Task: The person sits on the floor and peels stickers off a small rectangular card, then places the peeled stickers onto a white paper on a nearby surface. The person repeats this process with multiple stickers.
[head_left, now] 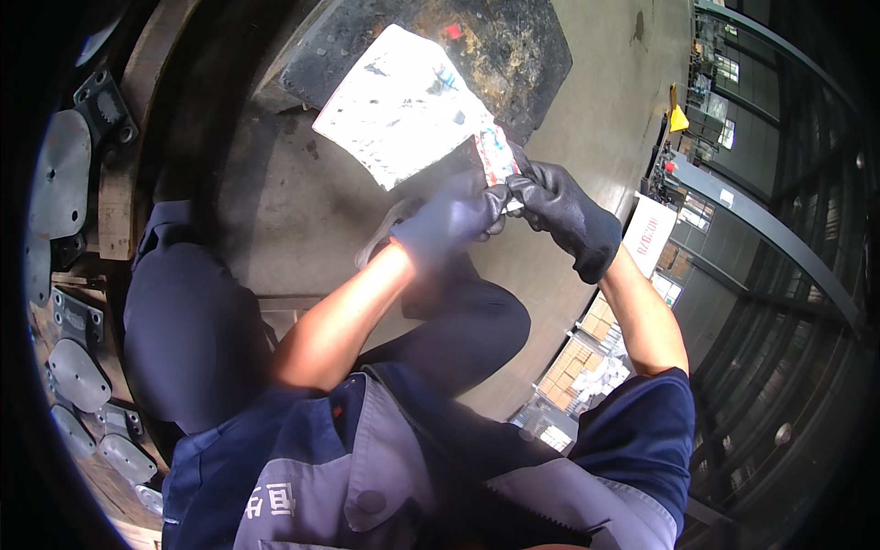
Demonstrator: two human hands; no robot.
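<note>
Two gloved hands clamped on the narrow end of a smudged white sheet.
Fingers of the left hand [458, 211] and right hand [561, 213] are closed, fingertips meeting, on the gathered, colour-printed end [495, 151] of the white sheet [399, 105]; the rest spreads out to the far left of the hands. Behind it, on the far side, stands a dark, stained block [536, 69] bearing a small red scrap [453, 31]; whether the sheet touches the block cannot be told. To the left, grey metal plates [60, 174] with brackets lie on wooden boards [116, 197]. To the right, beyond the floor [596, 87], are a white sign [652, 234] and stacked cartons [568, 368].
</note>
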